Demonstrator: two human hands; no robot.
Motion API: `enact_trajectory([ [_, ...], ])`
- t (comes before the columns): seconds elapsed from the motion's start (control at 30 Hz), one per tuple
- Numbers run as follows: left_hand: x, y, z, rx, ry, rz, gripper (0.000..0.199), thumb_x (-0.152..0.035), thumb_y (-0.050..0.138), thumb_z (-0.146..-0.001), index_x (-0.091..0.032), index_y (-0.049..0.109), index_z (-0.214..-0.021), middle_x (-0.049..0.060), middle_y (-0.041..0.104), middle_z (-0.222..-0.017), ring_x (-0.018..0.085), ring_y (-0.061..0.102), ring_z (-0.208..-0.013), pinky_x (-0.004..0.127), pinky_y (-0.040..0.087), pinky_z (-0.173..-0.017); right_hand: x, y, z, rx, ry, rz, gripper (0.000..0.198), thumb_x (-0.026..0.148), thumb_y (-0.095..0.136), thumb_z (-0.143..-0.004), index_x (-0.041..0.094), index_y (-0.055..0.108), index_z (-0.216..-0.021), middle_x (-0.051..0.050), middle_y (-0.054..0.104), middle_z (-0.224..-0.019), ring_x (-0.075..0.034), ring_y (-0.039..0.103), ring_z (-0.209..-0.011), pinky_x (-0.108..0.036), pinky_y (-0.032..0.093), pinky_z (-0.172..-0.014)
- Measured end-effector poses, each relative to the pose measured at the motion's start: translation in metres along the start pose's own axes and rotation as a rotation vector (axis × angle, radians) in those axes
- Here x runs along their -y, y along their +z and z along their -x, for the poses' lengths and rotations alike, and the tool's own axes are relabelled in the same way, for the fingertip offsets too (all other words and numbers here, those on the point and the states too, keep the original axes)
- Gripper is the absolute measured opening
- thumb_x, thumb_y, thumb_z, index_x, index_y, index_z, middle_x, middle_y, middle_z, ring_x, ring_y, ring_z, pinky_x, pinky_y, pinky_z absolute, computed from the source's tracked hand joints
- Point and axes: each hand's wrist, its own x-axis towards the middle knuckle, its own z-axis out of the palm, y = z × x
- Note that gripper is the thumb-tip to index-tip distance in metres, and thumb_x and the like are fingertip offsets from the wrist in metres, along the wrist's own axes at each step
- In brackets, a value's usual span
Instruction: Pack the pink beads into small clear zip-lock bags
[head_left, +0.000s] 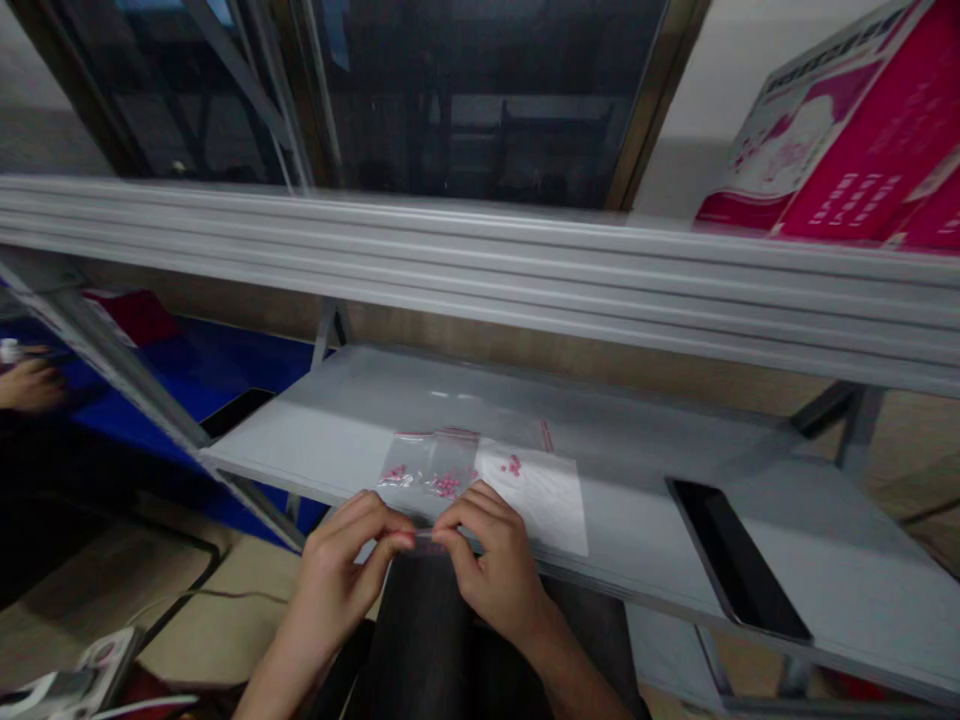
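Note:
My left hand [352, 550] and my right hand [487, 545] are both closed in a pinch just in front of the shelf's front edge. Between their fingertips stretches the edge of a small clear plastic bag [424, 541]; its lower part is blurred. Beyond my hands, clear zip bags [411, 455] with red seal lines lie on the grey shelf [300, 430]. Small pink pellets [448, 485] show in them. A white sheet of paper [555, 500] lies to their right, with several pink pellets [514, 465] on it.
A black phone or tablet [735, 560] lies at the shelf's right. Another dark device [238, 410] lies at left by a blue surface. A metal beam [480, 260] crosses above, with pink boxes [847, 150] on it. Another person's hand [34, 383] shows at far left.

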Motion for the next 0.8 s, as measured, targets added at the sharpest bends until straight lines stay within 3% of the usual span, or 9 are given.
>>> enact_trajectory([
  [0.1,0.016,-0.017,-0.005,-0.03,-0.056,-0.029,0.014,-0.019,0.059,-0.09,-0.02,0.067,-0.078,0.0,0.064,-0.07,0.014,0.06,-0.067,0.023,0.046,-0.063,-0.001,0.012,-0.022,0.02,-0.006,-0.031,0.018,0.007,0.062,-0.081,0.017,0.064,-0.065,-0.001,0.065,-0.067,-0.016,0.058,-0.071,-0.027,0.041,-0.068],
  [0.2,0.042,-0.021,-0.022,-0.014,-0.148,-0.062,0.016,-0.026,0.058,-0.088,-0.02,0.071,-0.081,0.003,0.07,-0.077,0.017,0.064,-0.075,0.027,0.048,-0.069,-0.017,0.021,-0.05,0.133,0.152,-0.011,0.015,0.005,0.065,-0.077,0.017,0.07,-0.07,-0.001,0.072,-0.073,-0.016,0.064,-0.072,-0.026,0.045,-0.07],
  [0.3,0.078,-0.01,-0.045,-0.038,-0.24,-0.113,0.019,-0.021,0.053,-0.086,-0.018,0.071,-0.079,0.005,0.072,-0.079,0.019,0.066,-0.075,0.027,0.05,-0.068,-0.047,0.033,-0.08,0.19,0.228,0.027,0.022,0.0,0.06,-0.076,0.016,0.074,-0.075,-0.003,0.074,-0.073,-0.016,0.066,-0.066,-0.024,0.047,-0.064],
  [0.5,0.129,0.019,-0.068,-0.095,-0.292,-0.207,0.019,-0.02,0.055,-0.082,-0.016,0.073,-0.081,0.008,0.073,-0.083,0.02,0.066,-0.075,0.029,0.05,-0.07,-0.089,0.05,-0.107,0.155,0.228,0.139,0.021,0.001,0.062,-0.077,0.015,0.075,-0.083,-0.009,0.076,-0.09,-0.02,0.069,-0.085,-0.031,0.05,-0.084],
  [0.63,0.141,0.03,-0.067,-0.098,-0.321,-0.27,0.02,-0.021,0.056,-0.083,-0.015,0.073,-0.092,0.008,0.072,-0.086,0.018,0.065,-0.072,0.029,0.052,-0.072,-0.099,0.041,-0.104,0.082,0.231,0.185,0.029,0.003,0.061,-0.078,0.015,0.072,-0.102,-0.012,0.071,-0.111,-0.02,0.066,-0.098,-0.032,0.049,-0.092],
  [0.8,0.144,0.041,-0.065,-0.106,-0.351,-0.366,0.023,-0.019,0.054,-0.084,-0.013,0.07,-0.099,0.009,0.071,-0.092,0.021,0.066,-0.078,0.035,0.052,-0.079,-0.125,-0.007,-0.087,-0.023,0.308,0.246,0.032,0.003,0.05,-0.081,0.019,0.072,-0.098,-0.008,0.074,-0.104,-0.019,0.068,-0.09,-0.031,0.052,-0.084],
])
